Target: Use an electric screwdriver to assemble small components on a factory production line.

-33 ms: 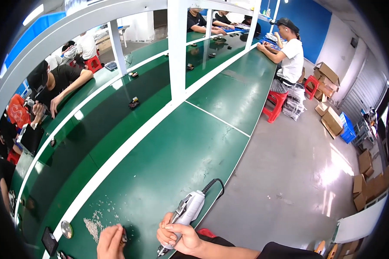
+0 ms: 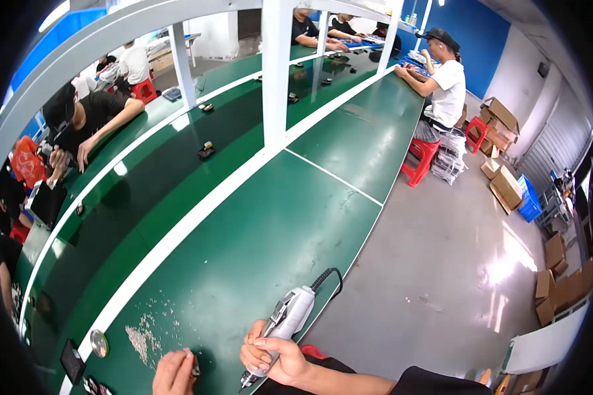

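My right hand (image 2: 273, 359) is wrapped round a grey-white electric screwdriver (image 2: 295, 313), whose bit end points down at the near edge of the green bench. A black cord leaves its upper end. To the left, my left hand (image 2: 173, 373) is closed with curled fingers around a small dark and reddish piece (image 2: 195, 364), mostly covered by the fingers. Beside that hand lies a scattered heap of tiny pale screw-like bits (image 2: 140, 342) on the bench top (image 2: 244, 250).
A round shallow tin (image 2: 99, 343) and a black flat box (image 2: 72, 362) lie by the white rail (image 2: 178, 240). Beyond it, a dark belt carries small assemblies (image 2: 206, 151). A white post (image 2: 275, 79) rises from the rail. Co-workers sit across and farther along; cartons (image 2: 505, 187) stand right.
The view has shifted slightly. My left hand sits a little lower and farther right, still around the small piece. My right hand keeps the screwdriver in nearly the same place.
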Action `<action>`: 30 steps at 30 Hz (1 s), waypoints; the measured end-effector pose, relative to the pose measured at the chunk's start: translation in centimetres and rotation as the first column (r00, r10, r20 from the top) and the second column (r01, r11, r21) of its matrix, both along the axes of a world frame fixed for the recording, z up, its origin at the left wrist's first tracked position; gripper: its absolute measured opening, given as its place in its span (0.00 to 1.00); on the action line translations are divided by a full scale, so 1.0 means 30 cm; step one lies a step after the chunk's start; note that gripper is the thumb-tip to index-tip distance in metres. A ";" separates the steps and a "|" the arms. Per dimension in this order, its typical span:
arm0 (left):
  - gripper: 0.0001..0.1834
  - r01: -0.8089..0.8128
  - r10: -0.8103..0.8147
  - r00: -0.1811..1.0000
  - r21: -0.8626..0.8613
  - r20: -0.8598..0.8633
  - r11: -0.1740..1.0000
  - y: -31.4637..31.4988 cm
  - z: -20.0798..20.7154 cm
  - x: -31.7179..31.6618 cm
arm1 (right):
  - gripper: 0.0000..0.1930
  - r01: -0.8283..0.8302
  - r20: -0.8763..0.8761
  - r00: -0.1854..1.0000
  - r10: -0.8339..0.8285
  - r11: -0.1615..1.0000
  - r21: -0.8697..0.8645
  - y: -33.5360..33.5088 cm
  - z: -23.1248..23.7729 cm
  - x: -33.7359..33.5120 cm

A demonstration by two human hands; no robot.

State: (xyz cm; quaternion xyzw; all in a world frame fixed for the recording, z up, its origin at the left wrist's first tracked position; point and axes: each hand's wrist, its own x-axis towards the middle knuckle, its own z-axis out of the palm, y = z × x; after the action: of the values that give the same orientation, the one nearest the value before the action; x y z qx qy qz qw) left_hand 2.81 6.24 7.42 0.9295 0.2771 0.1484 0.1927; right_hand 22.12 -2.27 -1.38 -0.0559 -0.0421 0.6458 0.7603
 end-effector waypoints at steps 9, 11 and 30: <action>0.27 0.064 -0.062 0.998 -0.107 0.024 0.992 -0.111 -0.144 -0.034 | 0.04 -0.030 0.171 0.984 0.041 0.997 -0.066 -0.092 0.045 -0.035; 0.25 0.016 -0.014 1.000 -0.102 0.023 0.995 -0.124 -0.145 -0.036 | 0.04 -0.076 0.177 0.980 0.086 0.995 -0.062 -0.109 0.042 -0.065; 0.17 0.016 -0.044 0.994 0.266 0.101 0.964 -0.195 -0.236 -0.030 | 0.03 -0.116 0.239 0.948 0.209 0.929 -0.352 -0.181 0.005 -0.231</action>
State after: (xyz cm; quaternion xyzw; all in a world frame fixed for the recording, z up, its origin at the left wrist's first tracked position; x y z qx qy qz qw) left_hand 1.93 0.39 0.35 0.9418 0.2300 0.2304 0.0836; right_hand 15.21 -7.69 -1.24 -0.2684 -0.0407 0.6907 0.6702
